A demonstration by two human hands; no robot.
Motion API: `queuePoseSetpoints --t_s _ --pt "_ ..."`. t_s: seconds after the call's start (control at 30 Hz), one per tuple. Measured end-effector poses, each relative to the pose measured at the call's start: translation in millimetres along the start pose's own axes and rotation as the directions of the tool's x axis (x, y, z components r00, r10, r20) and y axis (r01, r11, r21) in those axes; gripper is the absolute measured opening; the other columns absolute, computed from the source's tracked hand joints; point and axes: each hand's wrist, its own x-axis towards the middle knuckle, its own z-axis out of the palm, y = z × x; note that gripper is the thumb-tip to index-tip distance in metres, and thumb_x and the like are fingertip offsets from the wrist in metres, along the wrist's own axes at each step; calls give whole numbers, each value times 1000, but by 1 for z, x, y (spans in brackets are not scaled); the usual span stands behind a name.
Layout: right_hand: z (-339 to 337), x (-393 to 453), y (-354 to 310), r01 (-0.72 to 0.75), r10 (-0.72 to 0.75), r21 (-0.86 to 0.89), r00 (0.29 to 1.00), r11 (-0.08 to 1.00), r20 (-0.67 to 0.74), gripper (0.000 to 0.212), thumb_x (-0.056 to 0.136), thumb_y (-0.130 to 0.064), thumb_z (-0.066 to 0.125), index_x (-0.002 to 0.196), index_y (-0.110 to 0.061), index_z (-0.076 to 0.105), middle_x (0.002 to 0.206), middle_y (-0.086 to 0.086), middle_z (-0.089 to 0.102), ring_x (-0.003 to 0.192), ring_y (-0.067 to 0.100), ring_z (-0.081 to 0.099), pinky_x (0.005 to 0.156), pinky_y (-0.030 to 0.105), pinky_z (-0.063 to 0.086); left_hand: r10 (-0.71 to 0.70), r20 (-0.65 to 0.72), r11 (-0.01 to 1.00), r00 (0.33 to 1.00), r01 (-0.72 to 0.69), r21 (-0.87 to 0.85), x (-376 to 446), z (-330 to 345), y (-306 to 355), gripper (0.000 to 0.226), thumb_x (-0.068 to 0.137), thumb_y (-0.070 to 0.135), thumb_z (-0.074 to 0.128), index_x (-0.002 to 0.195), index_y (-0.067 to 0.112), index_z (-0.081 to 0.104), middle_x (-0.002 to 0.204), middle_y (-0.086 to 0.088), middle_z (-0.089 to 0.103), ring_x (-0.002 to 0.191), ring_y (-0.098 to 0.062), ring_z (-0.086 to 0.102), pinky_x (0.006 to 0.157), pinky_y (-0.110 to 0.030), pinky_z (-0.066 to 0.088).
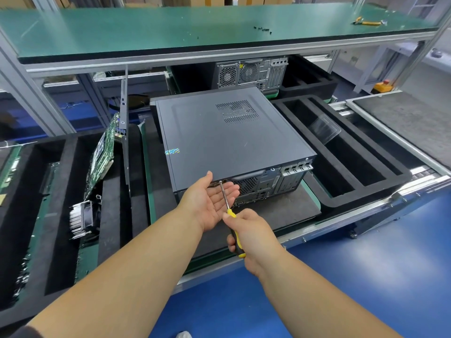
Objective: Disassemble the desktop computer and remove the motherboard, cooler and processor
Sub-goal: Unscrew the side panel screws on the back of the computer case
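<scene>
A dark grey desktop computer case [219, 132] lies on its side on a dark mat, its rear panel facing me and its side cover closed. My right hand [253, 235] grips a yellow and black screwdriver [231, 220] whose tip meets the upper left of the rear panel. My left hand [212, 201] is held palm up, fingers straight, just under the screwdriver shaft against the rear panel. A green motherboard [102, 157] leans in the foam tray to the left, and a finned cooler [80, 220] lies in front of it.
Black foam trays [351, 152] with long slots flank the case on both sides. A second computer [251, 73] stands behind it. A green shelf [195, 28] overhead carries small screws and yellow pliers [367, 21]. The blue floor lies near me.
</scene>
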Motion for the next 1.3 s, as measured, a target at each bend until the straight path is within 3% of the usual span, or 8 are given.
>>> queuePoseSetpoints --t_s 0.07,0.27,0.43,0.63,0.7,0.83,1.03,1.3 --pt "0 -1 -1 34 -37 -93 999 995 -36 23 90 -35 68 91 -14 57 58 -2 56 53 12 52 56 31 44 5 -10 1000 1000 -5 -2 0 1 0 57 98 49 46 108 -4 66 100 -15 74 86 -24 74 75 -27 59" --pt "-5 -6 -8 -190 148 262 974 946 171 38 101 -30 50 96 1 71 73 8 66 55 13 55 54 24 48 -12 -20 1000 1000 12 -1 -2 1 1 57 98 50 46 108 -2 68 100 -14 75 87 -23 74 68 -26 60" --pt "-9 -7 -4 -182 161 218 981 959 113 36 98 -36 57 92 -6 75 78 6 73 55 14 65 53 27 53 -6 -6 1000 1000 6 -1 0 0 1 57 99 49 44 110 -2 67 101 -14 74 88 -22 74 67 -25 61" --pt "-5 -3 -3 -167 127 296 981 940 149 19 91 -24 67 92 -5 66 68 4 62 49 11 55 45 22 45 -2 -4 1000 1000 2 13 1 0 1 57 98 49 45 109 -2 67 100 -14 74 84 -22 74 61 -25 60" --pt "-3 -1 -2 -87 70 204 993 975 92 16 90 -22 68 88 -10 58 66 2 55 48 11 50 45 24 42 2 -12 1000 1000 -1 26 2 0 1 56 98 49 46 108 -2 68 99 -14 75 82 -22 75 65 -25 60" --pt "-5 2 -1 76 -93 -235 994 969 -60 23 88 -37 66 87 -16 55 62 0 58 51 9 51 50 25 41 6 -20 1000 1000 -6 27 2 -1 0 54 97 48 49 107 -1 68 99 -14 75 83 -22 74 67 -27 60" --pt "-7 -2 -6 -132 108 224 988 966 114 36 100 -25 50 87 1 71 70 9 67 50 13 55 49 24 46 7 -30 1000 1000 -6 21 1 1 -1 56 97 49 48 107 -2 68 98 -14 75 80 -21 75 59 -25 59" --pt "-5 -7 -4 -138 117 222 987 965 108 25 97 -27 60 92 -5 68 76 7 64 50 12 58 47 26 47 26 -31 999 999 -25 33 0 0 -2 56 99 48 44 107 -2 68 98 -14 75 81 -21 75 58 -25 58"
